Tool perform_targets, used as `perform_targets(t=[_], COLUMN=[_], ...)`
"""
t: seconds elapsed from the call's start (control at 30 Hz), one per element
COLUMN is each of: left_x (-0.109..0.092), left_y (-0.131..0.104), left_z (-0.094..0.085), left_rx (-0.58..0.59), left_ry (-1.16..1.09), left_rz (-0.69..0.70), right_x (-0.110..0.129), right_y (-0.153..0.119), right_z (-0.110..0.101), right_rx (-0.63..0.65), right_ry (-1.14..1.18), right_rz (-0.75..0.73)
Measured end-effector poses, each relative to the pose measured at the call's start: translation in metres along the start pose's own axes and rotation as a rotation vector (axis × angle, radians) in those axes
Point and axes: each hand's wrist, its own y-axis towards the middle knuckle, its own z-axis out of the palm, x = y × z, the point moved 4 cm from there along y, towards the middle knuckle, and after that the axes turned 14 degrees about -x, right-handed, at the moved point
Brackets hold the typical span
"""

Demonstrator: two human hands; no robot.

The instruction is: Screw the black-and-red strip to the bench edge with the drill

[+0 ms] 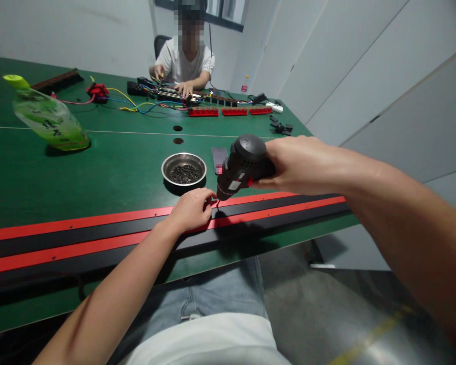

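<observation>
Right hand [289,163] wraps fingers round a drill [238,165] whose bit [218,204], if tilted, could skid into the left hand [192,209], fingers curled, pinch unclear.

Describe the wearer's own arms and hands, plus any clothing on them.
Left hand and right hand: both bare, no gloves. Forearms: uncovered as far as the frame shows, no sleeve, watch or cable visible on either. Sleeve length can't be told. Below them, a white top and faded blue jeans show.
</observation>
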Motion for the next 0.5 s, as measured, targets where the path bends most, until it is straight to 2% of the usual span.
perform_targets(t=[0.23, 0.5], left_x=[0.002, 0.002], left_y=[-0.001, -0.001], left_z=[0.000, 0.000], left_rx=[-0.012, -0.016], left_ry=[0.009, 0.004], left_rz=[-0.012, 0.007], right_x=[0.013, 0.022], right_y=[-0.003, 0.004], right_z=[0.006, 0.005], right_rx=[-0.257, -0.287], right_ry=[-0.153, -0.196], right_rz=[0.059, 0.056])
